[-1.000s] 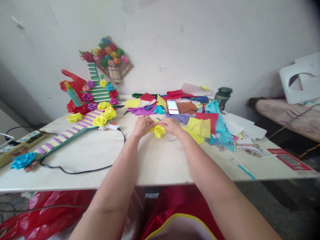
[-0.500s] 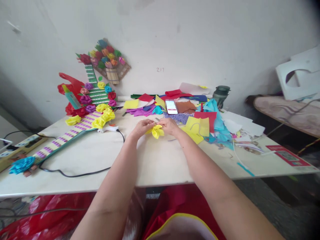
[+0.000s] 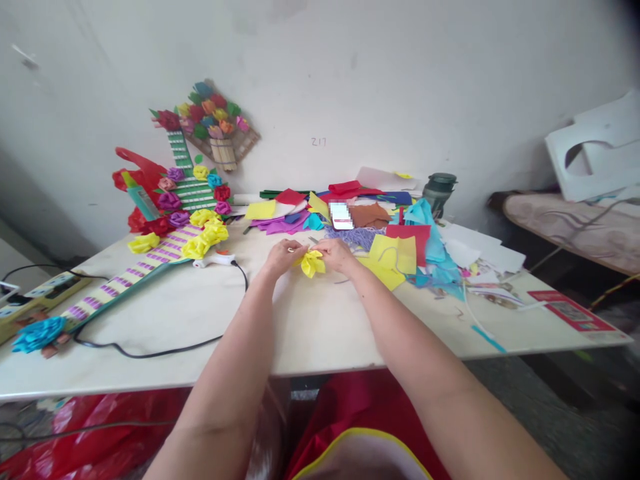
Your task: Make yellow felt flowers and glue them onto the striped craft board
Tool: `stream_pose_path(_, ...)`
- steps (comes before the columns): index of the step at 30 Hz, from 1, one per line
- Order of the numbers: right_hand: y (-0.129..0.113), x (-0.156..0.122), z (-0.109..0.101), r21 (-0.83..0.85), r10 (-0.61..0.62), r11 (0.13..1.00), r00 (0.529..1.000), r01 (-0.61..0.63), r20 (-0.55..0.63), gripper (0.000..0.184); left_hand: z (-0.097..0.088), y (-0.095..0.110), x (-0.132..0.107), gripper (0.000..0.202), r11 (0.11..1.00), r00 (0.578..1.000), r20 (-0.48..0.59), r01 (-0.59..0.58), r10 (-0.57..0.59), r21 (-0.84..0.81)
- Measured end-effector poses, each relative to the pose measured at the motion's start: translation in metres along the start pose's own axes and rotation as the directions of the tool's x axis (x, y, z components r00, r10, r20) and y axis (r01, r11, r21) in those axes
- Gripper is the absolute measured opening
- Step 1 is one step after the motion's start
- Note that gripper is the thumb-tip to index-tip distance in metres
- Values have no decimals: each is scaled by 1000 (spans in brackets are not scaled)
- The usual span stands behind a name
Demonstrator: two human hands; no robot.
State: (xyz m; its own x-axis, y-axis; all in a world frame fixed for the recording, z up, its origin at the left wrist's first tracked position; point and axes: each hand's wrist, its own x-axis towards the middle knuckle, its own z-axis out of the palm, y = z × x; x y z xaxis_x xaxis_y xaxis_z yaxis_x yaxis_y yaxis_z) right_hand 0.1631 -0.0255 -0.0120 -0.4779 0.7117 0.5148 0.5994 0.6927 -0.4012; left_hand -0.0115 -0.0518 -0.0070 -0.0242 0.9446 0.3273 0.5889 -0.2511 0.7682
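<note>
A small yellow paper flower (image 3: 312,263) is held just above the white table (image 3: 320,327), near its middle. My left hand (image 3: 283,257) pinches its left side and my right hand (image 3: 338,255) pinches its right side, fingertips almost meeting. A heap of coloured paper sheets (image 3: 350,213) lies just beyond my hands. A yellow sheet (image 3: 395,255) lies to the right of my right hand.
A white glue gun (image 3: 216,257) with a black cord (image 3: 150,350) lies left of my hands. A long craft piece with paper flowers (image 3: 150,257) runs along the left. A power strip (image 3: 40,297) sits far left, a green jar (image 3: 438,189) at the back, a red booklet (image 3: 570,311) far right.
Both hands keep working the yellow flower, turning it slightly between the fingers. The view has drifted a little to the right and down.
</note>
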Motion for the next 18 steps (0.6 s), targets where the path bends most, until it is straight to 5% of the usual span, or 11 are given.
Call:
stream_pose_path(9, 3, 2, 6, 50, 6, 999, 1000, -6, 12, 24, -10, 6, -7, 57, 971, 975, 190, 150, -114, -185)
stream_pose_path(18, 6, 3, 8, 164, 74, 984, 997, -69, -21, 20, -13, 10, -10, 65, 883, 943, 258, 297, -211, -362)
